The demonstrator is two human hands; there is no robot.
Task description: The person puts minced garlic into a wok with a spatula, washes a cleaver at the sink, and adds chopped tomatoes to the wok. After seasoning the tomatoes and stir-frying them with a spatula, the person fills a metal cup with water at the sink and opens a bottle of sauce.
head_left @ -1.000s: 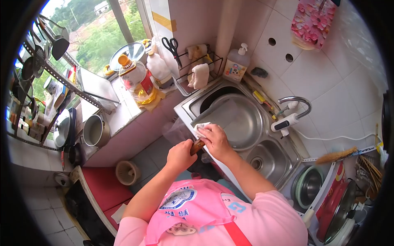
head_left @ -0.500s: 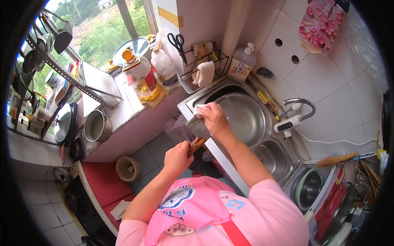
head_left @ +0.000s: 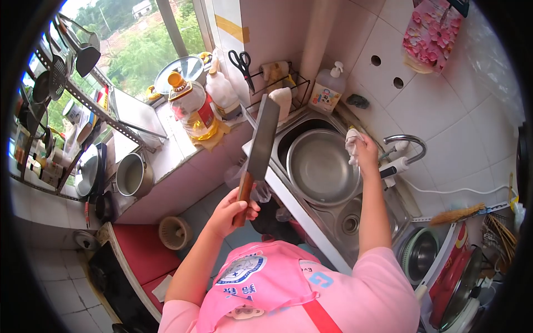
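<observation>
A: Where's the cleaver (head_left: pixel 263 139)?
B: It's hanging in the air in front of the body, beside the sink, blade pointing away and up. Left hand (head_left: pixel 232 210) is clamping round the wooden handle.
A: And the right hand (head_left: pixel 366 156)?
B: Well apart from the left, pinching a white cloth (head_left: pixel 352 145) above the far rim of the steel basin (head_left: pixel 323 169). Cloth isn't touching the blade.
A: Step?
B: I'm judging it as wiping the cleaver, with the cloth off the blade. Another pass would be calling for a steady left grip, the cloth coming to the flat, and fingers keeping clear of the edge. That's inference.
A: Basin?
B: It's sitting in the larger sink bowl; the faucet (head_left: pixel 408 140) is arching on the wall side.
A: Writing, quickly.
B: Pink apron (head_left: pixel 280 247) is showing a round blue badge and blue Chinese characters; I'm not reading them safely. A white patch is giving something like "Ev". Pump bottle (head_left: pixel 327 91) by the sink corner is carrying a label with orange and dark characters, too small. Cooking-oil bottle (head_left: pixel 191 108) on the ledge is wearing a red label, illegible.
A: Any brand?
B: I'm not confirming any.
</observation>
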